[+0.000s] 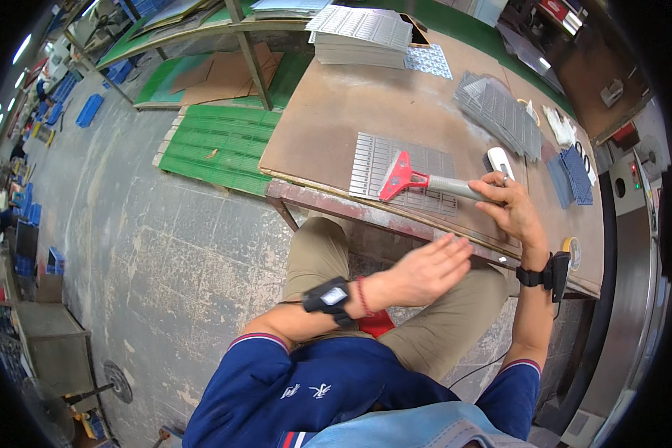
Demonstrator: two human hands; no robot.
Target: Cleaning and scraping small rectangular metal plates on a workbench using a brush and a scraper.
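Note:
My right hand (511, 210) is closed around the grey handle of a scraper (403, 178) with a red head. The scraper's head lies over a thin grey sheet (361, 160) with rows of slot-like marks, near the table's front edge. Over my lap, just off that edge, my left hand (434, 270) is held with its fingers stretched out and nothing in it; it is slightly blurred. A white-backed brush (500, 161) with dark bristles sits beyond my right fingers.
A tall stack of patterned sheets (358, 49) stands at the table's far edge. Fanned metal sheets (500, 113), white gloves (560, 127), blue pieces (576, 176) and a yellow tape roll (572, 252) lie to the right. A green pallet (216, 149) is on the floor at left.

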